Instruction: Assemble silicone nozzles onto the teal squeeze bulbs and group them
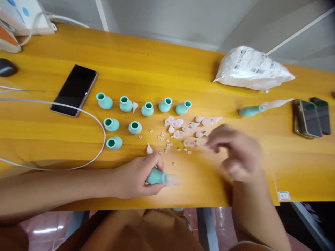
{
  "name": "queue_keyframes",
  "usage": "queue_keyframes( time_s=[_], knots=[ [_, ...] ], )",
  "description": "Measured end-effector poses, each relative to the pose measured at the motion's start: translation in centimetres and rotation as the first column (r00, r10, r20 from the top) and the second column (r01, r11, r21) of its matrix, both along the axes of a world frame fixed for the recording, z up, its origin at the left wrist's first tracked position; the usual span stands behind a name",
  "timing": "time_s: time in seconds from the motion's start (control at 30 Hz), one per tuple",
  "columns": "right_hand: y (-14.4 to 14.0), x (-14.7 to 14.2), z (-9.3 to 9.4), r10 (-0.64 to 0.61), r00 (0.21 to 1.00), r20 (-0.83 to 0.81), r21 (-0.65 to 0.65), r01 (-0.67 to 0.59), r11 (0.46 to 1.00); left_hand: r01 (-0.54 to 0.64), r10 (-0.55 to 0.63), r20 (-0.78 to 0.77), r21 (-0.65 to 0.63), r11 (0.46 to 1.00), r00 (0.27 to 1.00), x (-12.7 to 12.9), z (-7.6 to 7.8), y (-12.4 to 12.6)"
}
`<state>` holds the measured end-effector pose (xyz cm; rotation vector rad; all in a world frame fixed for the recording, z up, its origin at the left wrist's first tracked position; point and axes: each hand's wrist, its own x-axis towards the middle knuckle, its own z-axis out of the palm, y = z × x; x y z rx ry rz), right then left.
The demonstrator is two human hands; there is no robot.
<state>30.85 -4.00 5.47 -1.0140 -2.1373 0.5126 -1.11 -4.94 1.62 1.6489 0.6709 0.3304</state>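
My left hand (142,176) is wrapped round a teal squeeze bulb (155,176) near the table's front edge. A translucent nozzle piece (172,179), blurred, sticks out of the bulb's mouth to the right. My right hand (235,150) is smeared by motion over the right side of the loose parts. Its thumb and fingers look apart, and I see nothing between them. Translucent plastic nozzle parts (192,143) lie close to its fingertips. Small pale rings (168,145) are scattered to their left. A white cone-shaped piece (149,148) rests just beyond my left hand.
Several open-mouthed teal bulbs (135,127) stand or tilt at left and centre. Farther right lies a bulb with a long nozzle (251,110), beside phones (307,118). A white plastic bag (253,68) sits behind. At left are a phone (74,90) and a looping cable (101,125).
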Motion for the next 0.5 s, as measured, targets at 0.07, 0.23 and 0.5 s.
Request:
queue_keyframes(
  time_s=[0.07,0.23,0.5],
  knots=[
    [-1.0,-2.7,-0.6,0.227,0.97,0.087,-0.039,-0.224,0.974,0.031,-0.03,-0.037,0.022,0.999,0.999,0.0,0.2,0.3],
    [-2.4,-6.2,-1.7,0.344,0.908,0.238,0.1,-0.376,0.921,0.152,-0.152,-0.008,0.013,0.988,0.988,-0.2,0.0,0.7],
    [-2.4,-7.0,-2.7,0.53,0.798,-0.287,-0.166,-0.586,0.793,0.234,-0.295,0.247,0.245,0.941,0.923,0.0,-0.8,0.3]
  ],
)
